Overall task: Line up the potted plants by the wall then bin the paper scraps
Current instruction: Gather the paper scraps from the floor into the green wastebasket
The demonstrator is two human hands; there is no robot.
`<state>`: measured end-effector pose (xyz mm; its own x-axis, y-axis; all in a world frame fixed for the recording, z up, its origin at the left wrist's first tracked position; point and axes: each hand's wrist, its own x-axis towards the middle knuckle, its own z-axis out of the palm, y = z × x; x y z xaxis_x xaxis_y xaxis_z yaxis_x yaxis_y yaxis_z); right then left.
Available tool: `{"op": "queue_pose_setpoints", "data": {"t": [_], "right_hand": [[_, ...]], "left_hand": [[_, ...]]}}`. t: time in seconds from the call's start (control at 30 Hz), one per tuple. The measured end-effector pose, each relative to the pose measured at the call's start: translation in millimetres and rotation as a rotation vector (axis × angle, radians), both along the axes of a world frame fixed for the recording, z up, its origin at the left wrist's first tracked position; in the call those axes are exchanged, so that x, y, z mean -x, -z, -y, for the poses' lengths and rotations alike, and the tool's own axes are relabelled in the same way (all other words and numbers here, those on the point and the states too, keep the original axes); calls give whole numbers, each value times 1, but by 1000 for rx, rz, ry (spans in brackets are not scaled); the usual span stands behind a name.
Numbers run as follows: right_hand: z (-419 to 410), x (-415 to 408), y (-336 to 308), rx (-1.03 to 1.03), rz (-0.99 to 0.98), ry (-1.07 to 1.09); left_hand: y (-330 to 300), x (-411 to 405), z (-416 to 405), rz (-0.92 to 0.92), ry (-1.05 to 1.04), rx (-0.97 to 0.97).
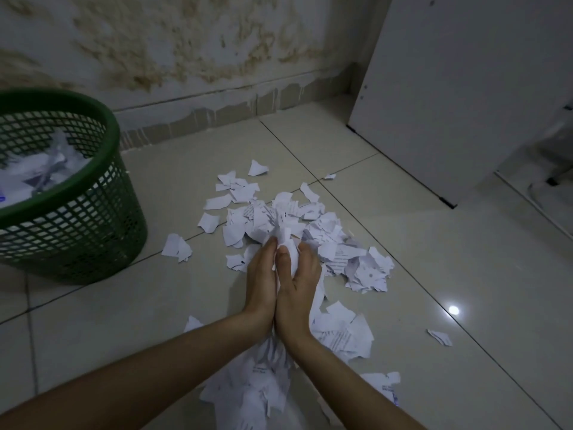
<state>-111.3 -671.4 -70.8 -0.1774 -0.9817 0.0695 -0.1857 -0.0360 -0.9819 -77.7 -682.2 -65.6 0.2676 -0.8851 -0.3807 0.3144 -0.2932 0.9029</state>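
Glossy pale floor tiles [434,274] run up to a stained, peeling wall [186,41], and pretty much everything sits relative to the green mesh bin [102,212]. That bin is over at the left edge with its far side near the wall's skirting, and it already has a good layer of torn paper in it (you can see white bits through the lattice too). To the right of the bin, well apart from it, there's a big scatter of paper scraps [356,259] spread across the tiles, with a few loose pieces lying between the pile and the bin. Both hands are down in that pile, pressed side by side: the left hand [260,280] and right hand [297,283] are cupped together with a wad of scraps squeezed between them, paper poking out above the fingertips. Further right of the bin, past the scraps, a white panel [465,88] stands on the floor.
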Motion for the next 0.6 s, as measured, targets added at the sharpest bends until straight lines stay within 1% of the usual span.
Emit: {"op": "queue_pose_setpoints", "data": {"t": [0.03, 0.07, 0.13, 0.2, 0.3, 0.5, 0.6], "right_hand": [[1, 0, 1, 6, -16, 12], [2, 1, -1, 8, -18, 6], [4, 1, -3, -3, -12, 2], [6, 0, -2, 33, -66, 28], [4, -3, -3, 45, -110, 59], [4, -4, -14, 17, -13, 8], [11, -8, -27, 64, 17, 14]], "left_hand": [[-1, 0, 2, -56, -15, -3], [-5, 1, 2, -67, -34, 3], [-10, 0, 2, -4, -47, 7], [-12, -2, 2, -63, -78, 14], [-16, -2, 2, -13, -99, 6], [-25, -3, 2, 56, -105, 46], [-41, -6, 7, 46, -108, 85]]}}
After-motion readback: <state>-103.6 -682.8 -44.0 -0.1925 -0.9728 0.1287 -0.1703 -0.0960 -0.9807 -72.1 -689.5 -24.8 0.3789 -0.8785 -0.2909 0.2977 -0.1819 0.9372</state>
